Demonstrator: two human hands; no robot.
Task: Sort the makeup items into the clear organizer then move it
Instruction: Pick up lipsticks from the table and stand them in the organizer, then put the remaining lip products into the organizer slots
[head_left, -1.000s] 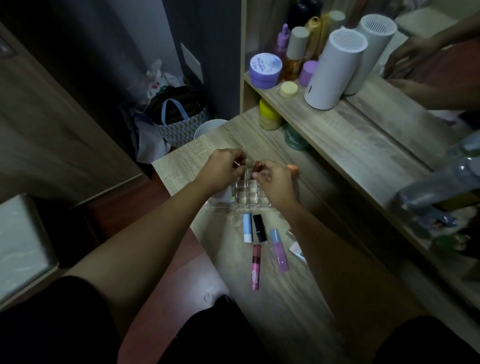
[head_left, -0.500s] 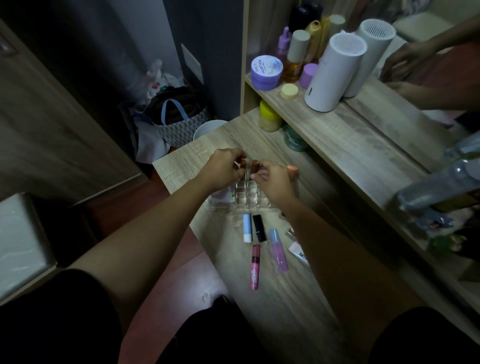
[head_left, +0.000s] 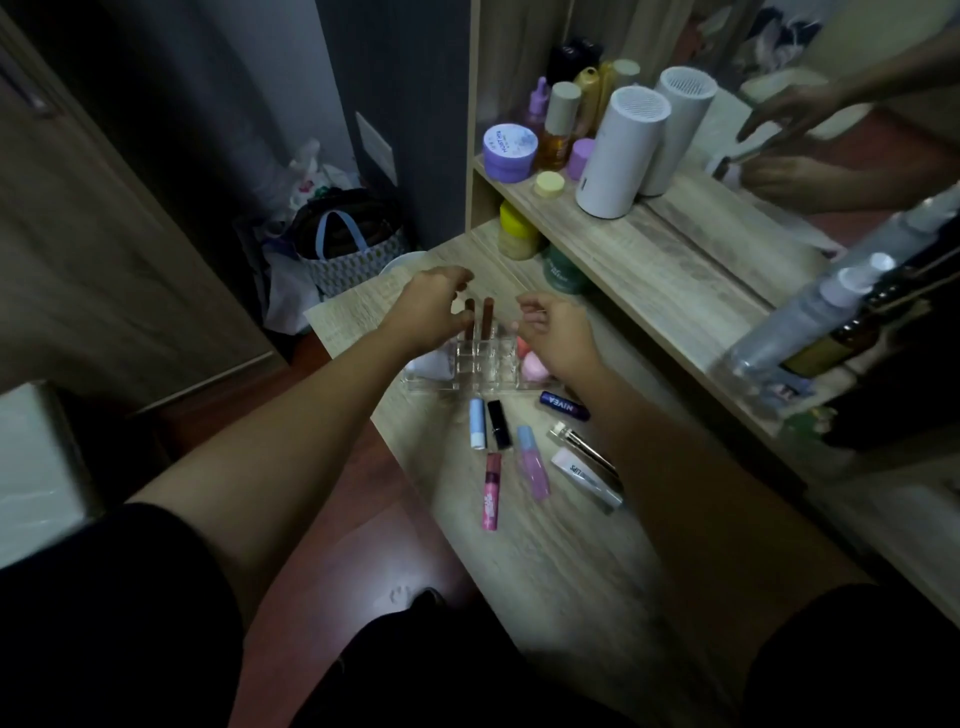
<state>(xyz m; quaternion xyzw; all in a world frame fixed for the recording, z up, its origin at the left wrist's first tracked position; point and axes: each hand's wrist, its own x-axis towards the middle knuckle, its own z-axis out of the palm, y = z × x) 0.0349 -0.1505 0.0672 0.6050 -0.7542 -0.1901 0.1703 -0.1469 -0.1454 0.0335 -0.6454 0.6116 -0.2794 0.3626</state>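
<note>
Sitting toward the far end of the counter (head_left: 545, 561), the clear organizer (head_left: 470, 366) is a small gridded tray in what looks like rigid acrylic, with two brown tubes (head_left: 480, 319) standing upright in its back cells and pink sponges (head_left: 531, 364) in its right-hand compartment. Left hand (head_left: 426, 312) hovers at the tubes, fingers loosely spread; cannot tell if a fingertip touches one. Right hand (head_left: 553, 332) hangs just right of the tray, fingers half curled, holding nothing I can see. Loose items lie flat on the counter nearer the person: white-blue stick (head_left: 477, 423), black lipstick (head_left: 498, 424), pink gloss tube (head_left: 491, 491), pink-and-blue bottle (head_left: 534, 462), Nivea stick (head_left: 563, 405), a brush (head_left: 584, 449) and a white tube (head_left: 587, 478) partly under the right forearm. My read on handling: all of these are light, hard, smooth cylinders, so they roll and slip. Pinch each mid-body, drop it cap-up into a cell. The brush is long and thin, likely top-heavy in a shallow cell. Organizer probably light, stiff, slick-walled and brittle at the corners; tall tubes make it tippy. For the move, grip both short side walls low, keep it level, no squeezing of thin dividers. Sponges are soft and won't shift much.
</note>
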